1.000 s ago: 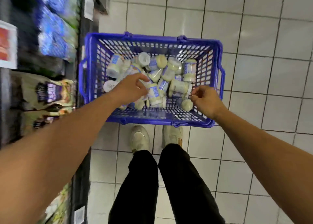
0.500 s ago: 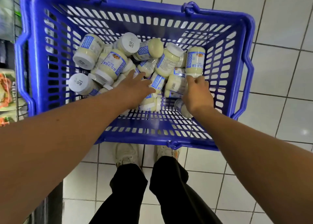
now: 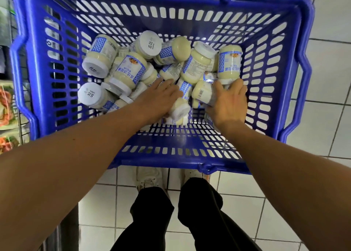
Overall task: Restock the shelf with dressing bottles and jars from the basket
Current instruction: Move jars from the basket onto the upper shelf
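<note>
Deeper into the slotted plastic basket (image 3: pixel 307 41)
Our left hand (image 3: pixel 158 98) lay flat on glossy jars (image 3: pixel 129 69), fingers together; right hand (image 3: pixel 228 102) gripped the 3 o'clock jar (image 3: pixel 229 64).

The basket (image 3: pixel 171 1) is open from above. The jars (image 3: pixel 131 70) lie in one heap, touching each other, and fill the middle and left of the bottom. Bare bottom shows along the near, right and far walls. Both arms cross the near wall. The left hand (image 3: pixel 161 96) lies flat on the heap's near edge, and the right hand (image 3: pixel 228 102) grips one of the jars there.
</note>
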Demonstrator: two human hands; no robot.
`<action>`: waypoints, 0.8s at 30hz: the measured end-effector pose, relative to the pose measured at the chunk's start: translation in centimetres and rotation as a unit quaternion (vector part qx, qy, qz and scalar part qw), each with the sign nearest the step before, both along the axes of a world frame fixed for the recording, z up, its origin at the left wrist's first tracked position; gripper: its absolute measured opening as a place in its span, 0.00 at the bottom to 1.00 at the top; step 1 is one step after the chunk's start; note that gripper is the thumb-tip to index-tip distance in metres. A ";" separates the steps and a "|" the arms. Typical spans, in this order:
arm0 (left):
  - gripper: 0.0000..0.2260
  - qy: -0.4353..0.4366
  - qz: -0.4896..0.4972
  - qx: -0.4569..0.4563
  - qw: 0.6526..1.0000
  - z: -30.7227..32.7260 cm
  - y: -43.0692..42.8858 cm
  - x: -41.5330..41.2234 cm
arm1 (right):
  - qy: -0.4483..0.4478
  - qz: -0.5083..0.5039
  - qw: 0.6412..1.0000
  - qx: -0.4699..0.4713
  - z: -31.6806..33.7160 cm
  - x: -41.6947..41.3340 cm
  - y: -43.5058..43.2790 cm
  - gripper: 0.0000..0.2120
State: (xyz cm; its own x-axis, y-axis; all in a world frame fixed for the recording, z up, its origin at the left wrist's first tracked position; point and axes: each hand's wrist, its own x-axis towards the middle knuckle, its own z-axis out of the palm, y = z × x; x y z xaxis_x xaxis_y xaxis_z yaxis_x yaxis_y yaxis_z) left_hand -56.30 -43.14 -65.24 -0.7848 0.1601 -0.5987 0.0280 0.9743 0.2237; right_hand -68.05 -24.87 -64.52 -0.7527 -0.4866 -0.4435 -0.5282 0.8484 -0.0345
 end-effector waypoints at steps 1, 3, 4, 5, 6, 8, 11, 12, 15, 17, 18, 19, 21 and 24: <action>0.33 -0.003 0.071 0.058 0.996 0.2 0.0 0.1 | -0.006 0.001 1.000 -0.002 0.2 0.2 0.1 0.32; 0.35 -0.017 0.255 0.188 0.948 1.0 0.3 0.5 | -0.037 -0.005 0.999 -0.004 0.7 0.7 0.5 0.33; 0.35 -0.026 0.341 0.240 0.909 1.4 0.5 0.8 | -0.067 -0.017 0.998 -0.008 1.0 1.0 0.7 0.34; 0.36 -0.034 0.414 0.278 0.866 1.8 0.8 1.1 | -0.098 -0.032 0.995 -0.016 1.5 1.3 1.0 0.35; 0.37 -0.038 0.477 0.306 0.823 2.2 1.0 1.5 | -0.121 -0.041 0.991 -0.029 1.9 1.5 1.4 0.35; 0.39 -0.036 0.567 0.353 0.744 3.1 1.4 2.2 | -0.138 -0.037 0.988 -0.063 3.1 1.9 2.2 0.34; 0.42 -0.037 0.631 0.376 0.678 4.3 1.5 3.1 | -0.181 -0.076 0.972 -0.127 5.1 2.2 2.9 0.34; 0.42 -0.034 0.641 0.380 0.666 4.8 1.5 3.3 | -0.207 -0.100 0.961 -0.155 5.8 2.2 2.9 0.33; 0.38 -0.019 0.656 0.392 0.645 6.6 1.5 3.6 | -0.305 -0.165 0.905 -0.247 7.9 2.0 2.4 0.30; 0.28 -0.015 0.659 0.408 0.632 7.7 1.4 3.7 | -0.360 -0.198 0.865 -0.288 9.3 1.9 1.8 0.29; 0.21 -0.012 0.660 0.419 0.624 8.3 1.4 3.8 | -0.382 -0.227 0.842 -0.305 9.9 1.9 1.4 0.29; 0.16 -0.011 0.664 0.428 0.613 8.9 1.3 3.7 | -0.407 -0.270 0.809 -0.326 10.5 1.9 0.9 0.29; 0.11 -0.008 0.675 0.449 0.586 10.2 1.3 3.5 | -0.460 -0.370 0.715 -0.374 11.5 2.0 -0.3 0.26; 0.12 -0.016 0.680 0.495 0.541 11.9 1.5 3.1 | -0.511 -0.448 0.613 -0.403 13.1 2.5 -2.2 0.12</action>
